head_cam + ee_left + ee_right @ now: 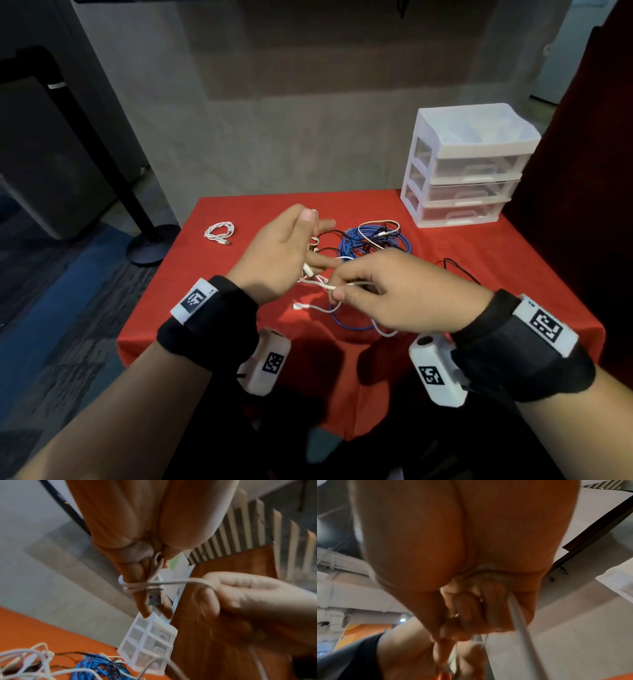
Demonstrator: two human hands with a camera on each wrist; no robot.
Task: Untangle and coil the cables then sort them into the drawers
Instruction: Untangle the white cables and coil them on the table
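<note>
Coiling a white USB cable around the left hand's fingers, above the desk.

The left hand (pixel 277 253) has its fingers (pixel 137 566) extended, thumb pinning the white USB cable (pixel 154 584) looped round them; the right hand (pixel 394 294) pinches the free run. Next, I judge, comes another wrap, kept taut. The cable is thin, its metal plug (pixel 155 599) dangling; the remaining tangle (pixel 373 240) lies on the desk (pixel 513 260), near the closed drawer unit (pixel 469 164).

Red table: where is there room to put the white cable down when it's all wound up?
Bare red cloth lies on the left, between the small coiled white cable and the near edge. Another free patch sits right of the blue cable tangle, in front of the drawer unit, though a black cable crosses it. The middle is crowded.
</note>
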